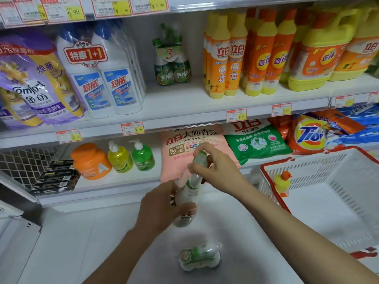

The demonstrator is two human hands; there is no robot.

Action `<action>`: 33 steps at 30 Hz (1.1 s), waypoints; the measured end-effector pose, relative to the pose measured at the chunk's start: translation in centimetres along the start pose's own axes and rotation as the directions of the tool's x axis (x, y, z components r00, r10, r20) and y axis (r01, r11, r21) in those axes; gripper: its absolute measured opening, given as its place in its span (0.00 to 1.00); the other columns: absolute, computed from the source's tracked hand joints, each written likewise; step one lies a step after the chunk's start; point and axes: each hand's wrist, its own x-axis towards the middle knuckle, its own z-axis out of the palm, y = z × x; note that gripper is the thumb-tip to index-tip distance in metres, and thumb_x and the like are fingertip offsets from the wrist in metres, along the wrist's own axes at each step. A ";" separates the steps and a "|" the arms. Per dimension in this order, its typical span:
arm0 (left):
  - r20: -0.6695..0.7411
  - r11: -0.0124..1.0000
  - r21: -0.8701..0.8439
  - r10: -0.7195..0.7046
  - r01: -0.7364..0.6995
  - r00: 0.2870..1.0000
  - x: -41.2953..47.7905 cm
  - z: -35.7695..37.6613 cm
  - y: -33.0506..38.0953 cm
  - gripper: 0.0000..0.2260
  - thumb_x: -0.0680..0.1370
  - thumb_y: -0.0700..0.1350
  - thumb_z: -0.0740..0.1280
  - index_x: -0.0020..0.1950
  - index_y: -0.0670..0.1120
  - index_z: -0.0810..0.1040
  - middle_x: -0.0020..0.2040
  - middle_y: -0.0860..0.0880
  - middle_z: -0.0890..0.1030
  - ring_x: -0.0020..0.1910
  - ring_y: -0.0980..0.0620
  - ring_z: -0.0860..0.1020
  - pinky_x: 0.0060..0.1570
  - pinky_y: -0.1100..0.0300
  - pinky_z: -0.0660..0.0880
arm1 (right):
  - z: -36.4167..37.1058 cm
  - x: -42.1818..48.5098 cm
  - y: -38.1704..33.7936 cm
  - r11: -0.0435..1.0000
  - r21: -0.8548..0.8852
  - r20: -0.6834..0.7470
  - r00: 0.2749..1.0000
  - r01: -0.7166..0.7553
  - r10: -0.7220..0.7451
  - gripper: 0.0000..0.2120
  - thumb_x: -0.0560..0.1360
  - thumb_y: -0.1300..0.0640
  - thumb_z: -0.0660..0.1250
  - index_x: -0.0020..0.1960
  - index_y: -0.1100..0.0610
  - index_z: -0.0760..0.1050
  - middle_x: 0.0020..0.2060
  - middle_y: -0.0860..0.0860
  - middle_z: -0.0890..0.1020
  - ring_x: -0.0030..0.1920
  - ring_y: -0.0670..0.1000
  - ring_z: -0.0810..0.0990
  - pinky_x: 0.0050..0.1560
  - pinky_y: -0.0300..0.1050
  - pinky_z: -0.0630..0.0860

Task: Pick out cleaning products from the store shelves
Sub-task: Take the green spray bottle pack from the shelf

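I hold a wrapped pack of white bottles with green caps (189,193) upright in front of the lower shelf. My left hand (162,203) grips its lower body. My right hand (209,167) pinches its top near the green cap. A second such pack (200,256) lies on its side on the white floor below my hands. A matching green-capped pack (171,62) stands on the middle shelf. The white shopping basket (336,171) with a red rim sits at right, and a yellow bottle with an orange cap (283,183) stands inside it.
The middle shelf carries purple softener pouches (34,83), white toilet-cleaner bottles (102,74) and yellow-orange dish soap bottles (246,56). The lower shelf holds an orange tub (90,160), two pump bottles (131,158) and detergent bags (256,140). Black boxes (55,177) sit at left.
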 end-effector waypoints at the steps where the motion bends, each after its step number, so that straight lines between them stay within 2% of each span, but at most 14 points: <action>1: 0.035 0.994 -0.104 0.017 -0.014 0.999 0.4 -0.5 -0.4 0.15 0.67 0.62 0.75 0.43 0.54 0.77 0.41 0.57 0.82 0.41 0.60 0.79 0.42 0.60 0.75 | -0.3 -0.1 0.4 0.999 -0.034 0.011 1.000 0.028 -0.028 0.12 0.71 0.49 0.73 0.49 0.45 0.72 0.36 0.49 0.82 0.36 0.54 0.80 0.42 0.55 0.80; 2: 0.032 0.980 -0.194 0.036 -0.029 0.999 0.9 -1.0 -0.8 0.11 0.69 0.60 0.74 0.42 0.55 0.79 0.41 0.57 0.83 0.41 0.61 0.80 0.41 0.64 0.74 | -0.5 -0.2 0.9 0.996 -0.067 0.027 0.998 0.055 -0.053 0.12 0.71 0.49 0.73 0.50 0.44 0.73 0.36 0.47 0.81 0.34 0.50 0.77 0.40 0.51 0.77; 4: -0.077 0.945 -0.317 0.060 -0.081 0.995 2.2 -2.2 -1.2 0.07 0.72 0.57 0.73 0.45 0.57 0.80 0.43 0.58 0.83 0.43 0.64 0.79 0.39 0.72 0.72 | -1.0 -0.2 1.6 0.987 -0.114 0.076 0.991 0.114 -0.106 0.13 0.72 0.51 0.72 0.54 0.42 0.75 0.36 0.43 0.78 0.33 0.43 0.73 0.39 0.43 0.72; 6: -0.168 0.895 -0.418 0.091 -0.155 0.982 3.4 -3.1 -1.2 0.10 0.74 0.55 0.71 0.54 0.57 0.78 0.51 0.62 0.80 0.49 0.67 0.78 0.42 0.75 0.73 | -1.3 0.0 1.9 0.975 -0.141 0.133 0.979 0.173 -0.155 0.15 0.74 0.52 0.71 0.58 0.39 0.75 0.35 0.42 0.76 0.33 0.42 0.74 0.37 0.35 0.69; 8: -0.101 0.873 -0.455 0.147 -0.177 0.984 4.4 -3.5 -1.2 0.16 0.76 0.51 0.69 0.63 0.56 0.73 0.58 0.64 0.76 0.54 0.71 0.75 0.47 0.74 0.74 | -1.3 0.2 2.0 0.965 -0.141 0.176 0.965 0.221 -0.195 0.16 0.75 0.54 0.70 0.60 0.39 0.75 0.39 0.42 0.78 0.36 0.43 0.78 0.37 0.34 0.69; 10: 0.047 0.891 -0.431 0.180 -0.142 0.983 4.7 -3.2 -1.4 0.17 0.77 0.49 0.69 0.66 0.53 0.74 0.61 0.59 0.77 0.57 0.67 0.75 0.52 0.66 0.75 | -1.0 0.3 2.3 0.955 -0.128 0.208 0.948 0.269 -0.240 0.14 0.78 0.57 0.68 0.61 0.43 0.76 0.46 0.40 0.80 0.40 0.41 0.79 0.39 0.32 0.70; 12: 0.103 0.900 -0.415 0.193 -0.134 0.976 4.4 -2.6 -2.1 0.07 0.77 0.44 0.69 0.55 0.52 0.81 0.50 0.56 0.83 0.48 0.62 0.79 0.48 0.63 0.75 | -0.5 0.2 2.8 0.948 -0.118 0.222 0.938 0.297 -0.267 0.12 0.79 0.59 0.67 0.61 0.50 0.78 0.48 0.35 0.79 0.40 0.34 0.76 0.40 0.28 0.69; 14: 0.113 0.911 -0.391 0.191 -0.133 0.975 3.9 -1.8 -3.0 0.07 0.77 0.41 0.69 0.46 0.53 0.82 0.41 0.57 0.83 0.41 0.62 0.79 0.43 0.66 0.74 | 0.0 0.2 3.6 0.946 -0.123 0.249 0.932 0.299 -0.262 0.13 0.79 0.59 0.66 0.63 0.52 0.78 0.51 0.37 0.80 0.42 0.34 0.76 0.42 0.28 0.68; 16: 0.188 0.921 -0.386 0.136 -0.054 0.973 3.4 -0.9 -4.2 0.06 0.75 0.41 0.71 0.50 0.50 0.83 0.44 0.55 0.83 0.44 0.60 0.79 0.45 0.65 0.75 | 0.4 0.1 4.7 0.951 -0.117 0.287 0.926 0.286 -0.244 0.14 0.79 0.59 0.66 0.64 0.51 0.77 0.55 0.41 0.81 0.45 0.35 0.76 0.45 0.29 0.68; 18: 0.234 0.954 -0.298 0.095 -0.022 0.968 3.2 0.1 -5.2 0.13 0.73 0.43 0.74 0.57 0.48 0.82 0.49 0.52 0.83 0.48 0.56 0.80 0.50 0.62 0.76 | 1.0 0.3 5.9 0.958 -0.105 0.316 0.922 0.269 -0.224 0.15 0.79 0.59 0.67 0.65 0.52 0.77 0.58 0.43 0.81 0.50 0.34 0.76 0.49 0.28 0.68; 22: 0.155 0.991 -0.109 0.100 -0.083 0.983 2.8 2.9 -6.4 0.12 0.72 0.43 0.75 0.54 0.49 0.81 0.43 0.56 0.79 0.43 0.55 0.77 0.43 0.66 0.69 | 2.2 0.4 9.1 0.974 -0.111 0.379 0.915 0.196 -0.141 0.18 0.79 0.58 0.68 0.68 0.53 0.75 0.61 0.43 0.79 0.59 0.39 0.75 0.55 0.25 0.67; 25: 0.179 0.997 -0.042 0.078 -0.072 0.981 2.5 5.3 -7.3 0.13 0.72 0.43 0.75 0.56 0.50 0.81 0.48 0.55 0.81 0.47 0.55 0.78 0.45 0.66 0.67 | 3.1 0.2 12.1 0.976 -0.152 0.432 0.899 0.154 -0.075 0.16 0.78 0.58 0.69 0.66 0.53 0.77 0.60 0.41 0.78 0.55 0.32 0.74 0.54 0.24 0.66; 29: 0.271 0.999 0.026 0.026 -0.034 0.962 1.9 8.5 -8.5 0.14 0.75 0.42 0.71 0.60 0.48 0.80 0.53 0.48 0.83 0.52 0.49 0.79 0.48 0.64 0.67 | 4.5 -0.7 15.6 0.979 -0.169 0.463 0.886 0.110 -0.020 0.15 0.78 0.59 0.69 0.65 0.54 0.77 0.57 0.39 0.79 0.53 0.27 0.73 0.53 0.24 0.66; 33: 0.296 0.999 0.027 0.020 -0.029 0.955 1.0 10.8 -9.6 0.11 0.74 0.42 0.71 0.57 0.46 0.81 0.51 0.47 0.83 0.51 0.48 0.80 0.45 0.64 0.66 | 5.1 -1.5 17.6 0.979 -0.188 0.494 0.869 0.080 0.024 0.15 0.78 0.60 0.69 0.64 0.53 0.78 0.58 0.40 0.79 0.54 0.31 0.75 0.53 0.26 0.68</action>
